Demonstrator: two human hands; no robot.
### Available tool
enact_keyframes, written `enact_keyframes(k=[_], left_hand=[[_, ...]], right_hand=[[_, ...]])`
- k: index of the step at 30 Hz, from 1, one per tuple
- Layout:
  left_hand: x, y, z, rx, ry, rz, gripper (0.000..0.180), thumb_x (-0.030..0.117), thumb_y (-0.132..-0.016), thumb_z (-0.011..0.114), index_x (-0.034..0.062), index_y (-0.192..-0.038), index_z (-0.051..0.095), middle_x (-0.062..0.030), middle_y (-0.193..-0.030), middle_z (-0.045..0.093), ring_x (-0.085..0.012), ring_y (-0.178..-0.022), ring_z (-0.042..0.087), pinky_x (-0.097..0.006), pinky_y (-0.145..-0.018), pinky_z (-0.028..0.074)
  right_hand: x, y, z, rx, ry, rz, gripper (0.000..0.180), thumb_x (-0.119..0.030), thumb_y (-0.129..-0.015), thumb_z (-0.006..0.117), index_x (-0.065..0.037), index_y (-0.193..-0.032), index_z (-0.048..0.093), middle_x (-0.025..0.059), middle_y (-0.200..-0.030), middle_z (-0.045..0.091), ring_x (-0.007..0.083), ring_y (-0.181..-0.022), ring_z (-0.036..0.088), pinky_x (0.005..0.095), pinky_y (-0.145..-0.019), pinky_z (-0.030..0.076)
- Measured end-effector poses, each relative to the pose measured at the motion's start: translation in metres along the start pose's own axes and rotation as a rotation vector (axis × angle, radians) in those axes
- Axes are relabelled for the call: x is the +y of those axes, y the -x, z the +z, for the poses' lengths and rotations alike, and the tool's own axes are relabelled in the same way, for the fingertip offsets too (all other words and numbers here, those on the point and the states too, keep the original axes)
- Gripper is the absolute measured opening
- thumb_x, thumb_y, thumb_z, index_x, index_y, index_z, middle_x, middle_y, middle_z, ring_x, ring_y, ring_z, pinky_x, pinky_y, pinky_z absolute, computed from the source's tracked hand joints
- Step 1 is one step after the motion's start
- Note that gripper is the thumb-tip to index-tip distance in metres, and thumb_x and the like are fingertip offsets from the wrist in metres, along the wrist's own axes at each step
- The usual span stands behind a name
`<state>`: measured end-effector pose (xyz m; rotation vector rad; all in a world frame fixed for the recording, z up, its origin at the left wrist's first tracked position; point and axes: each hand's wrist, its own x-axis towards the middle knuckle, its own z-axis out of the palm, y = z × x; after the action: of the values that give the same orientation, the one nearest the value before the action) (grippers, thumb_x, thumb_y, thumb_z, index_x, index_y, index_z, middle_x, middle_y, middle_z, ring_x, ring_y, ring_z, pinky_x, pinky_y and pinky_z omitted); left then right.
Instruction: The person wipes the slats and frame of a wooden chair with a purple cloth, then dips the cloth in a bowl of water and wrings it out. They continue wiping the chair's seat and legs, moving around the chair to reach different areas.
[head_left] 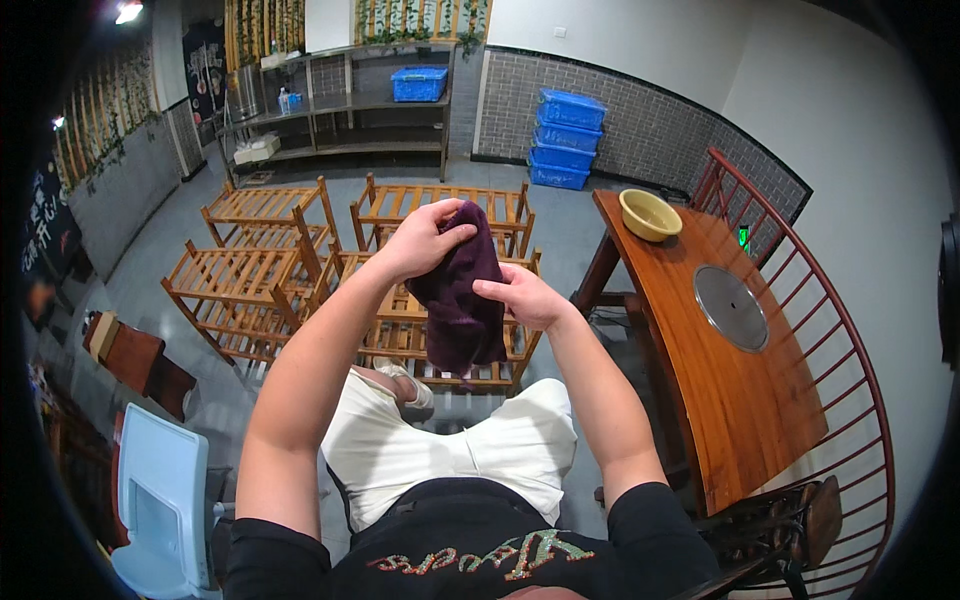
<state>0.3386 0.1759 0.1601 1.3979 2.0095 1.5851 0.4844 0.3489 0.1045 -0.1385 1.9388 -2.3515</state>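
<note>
A dark purple cloth (462, 305) hangs in front of me, held up between both hands. My left hand (432, 238) is closed on its upper edge, with the thumb lying across the front. Lower down on the opposite side, my right hand (525, 297) pinches the cloth's right edge, its thumb on the front and the other fingers partly hidden behind. The bottom of the cloth dangles loose above a slatted wooden rack (455, 375).
More slatted wooden racks (235, 275) stand ahead and left. On my right is a wooden table (730, 400) with a yellow basin (650, 217) and a round metal plate (731, 308). Stacked blue bins (565, 140) and metal shelving (350, 100) line the back. A light-blue chair (165, 490) sits near left.
</note>
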Motion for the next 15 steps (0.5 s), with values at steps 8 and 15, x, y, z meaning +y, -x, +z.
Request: enact_keyframes(k=[8,15], left_hand=[[0.032,-0.015,-0.036,0.058,-0.197,0.218,0.031,0.019,-0.1,0.07,-0.0018,-0.122,0.068,-0.0086,-0.105,0.077,-0.0161,-0.097,0.069,-0.031,-0.089,0.055],[-0.055,-0.006,-0.039,0.228,0.225,-0.113,0.054,0.039,-0.103,0.068,0.0032,-0.142,0.057,-0.0061,-0.119,0.071,-0.013,-0.103,0.068,-0.029,-0.089,0.053]], right_hand=[[-0.036,-0.002,0.013,-0.006,-0.051,-0.114,0.047,-0.015,-0.104,0.063,-0.005,-0.148,0.049,0.0069,-0.133,0.066,0.017,-0.119,0.066,0.0361,-0.102,0.056],[-0.05,-0.026,0.022,0.168,-0.255,-0.243,0.033,-0.01,-0.105,0.055,-0.003,-0.137,0.057,0.0098,-0.123,0.07,0.021,-0.108,0.071,0.0368,-0.095,0.059]])
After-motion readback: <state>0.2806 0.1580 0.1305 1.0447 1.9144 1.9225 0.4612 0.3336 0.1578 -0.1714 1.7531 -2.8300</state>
